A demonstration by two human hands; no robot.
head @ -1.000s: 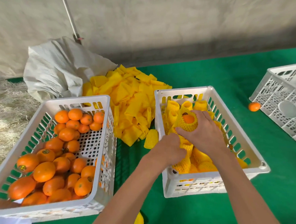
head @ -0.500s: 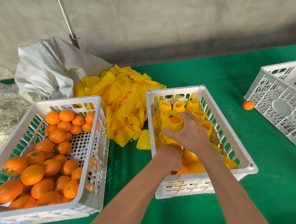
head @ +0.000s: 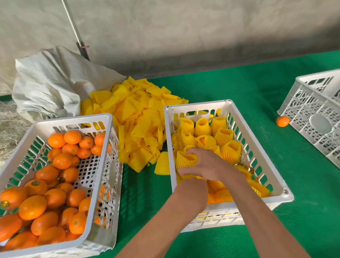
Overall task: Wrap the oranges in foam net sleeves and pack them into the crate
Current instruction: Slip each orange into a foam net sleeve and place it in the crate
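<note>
The right hand (head: 206, 164) curls its fingers over a sleeved orange (head: 185, 160) at the left side of the packing crate (head: 274, 174), which stands on the green desk (head: 241, 85) toward its near edge; the left hand (head: 190, 193) reaches in below it, and whether it grips anything cannot be told. To seat this fruit well, I would press it down snug against the rows of wrapped oranges (head: 202, 127) at the crate's far end, keeping the net's open mouth upward so the foam does not slip off. Bare oranges (head: 33, 207) wait in the left crate (head: 97, 120), loose foam sleeves (head: 136, 111) lying between the two.
</note>
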